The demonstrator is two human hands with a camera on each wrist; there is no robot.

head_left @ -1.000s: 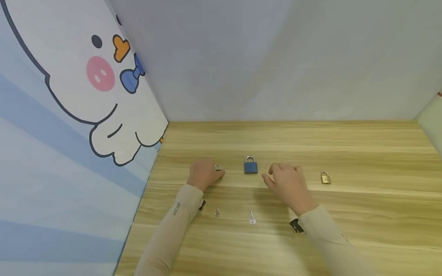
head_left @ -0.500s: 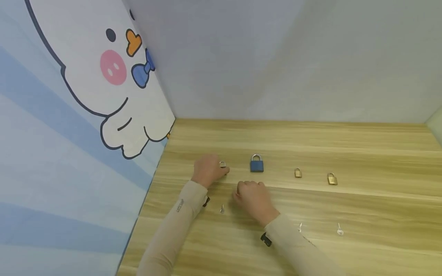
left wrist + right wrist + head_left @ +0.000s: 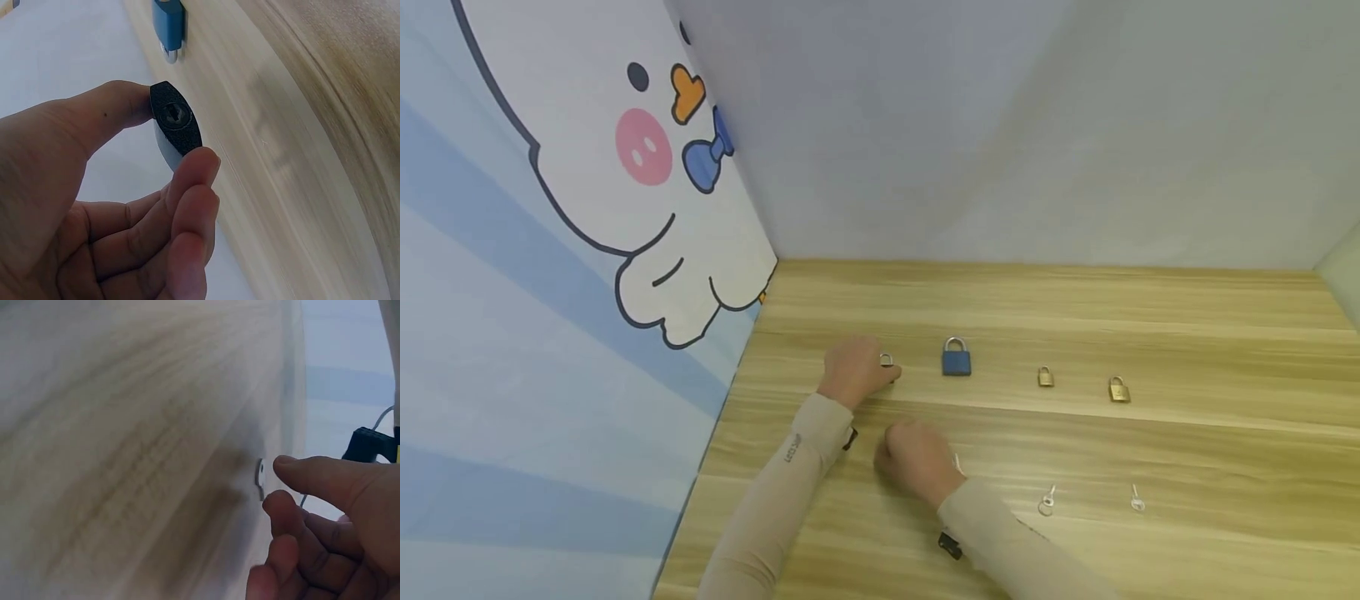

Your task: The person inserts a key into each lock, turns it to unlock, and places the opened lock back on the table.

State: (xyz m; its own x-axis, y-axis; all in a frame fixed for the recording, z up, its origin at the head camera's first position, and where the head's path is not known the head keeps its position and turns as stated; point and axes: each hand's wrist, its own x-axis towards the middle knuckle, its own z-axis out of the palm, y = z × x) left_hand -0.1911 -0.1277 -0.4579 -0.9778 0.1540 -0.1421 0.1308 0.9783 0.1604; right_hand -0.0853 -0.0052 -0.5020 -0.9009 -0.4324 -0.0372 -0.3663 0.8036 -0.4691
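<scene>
L hand (image 3: pixel 853 371): pinching blk padlock (image 3: pixel 165 100) btwn thumb & fingers, keyhole (image 3: pixel 175 115) twd wrist cam. R hand (image 3: pixel 917 460): thumb & idx tips apart, 1st key (image 3: pixel 261 473) on surface (image 3: pixel 1225 467) just past them. 2nd key (image 3: pixel 957 464) just R of R hand; 3rd key (image 3: pixel 1048 499), 4th key (image 3: pixel 1138 503) farther R. Blue padlock (image 3: pixel 957 362) near L hand, its R side; sm. brass padlock (image 3: pixel 1046 378), lgr brass padlock (image 3: pixel 1119 391) well R.

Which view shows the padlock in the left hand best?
Left wrist shows the padlock close up, keyhole visible. Head gives mainly its shackle, left hand hiding most of the body. Right wrist doesn't show it.
</scene>
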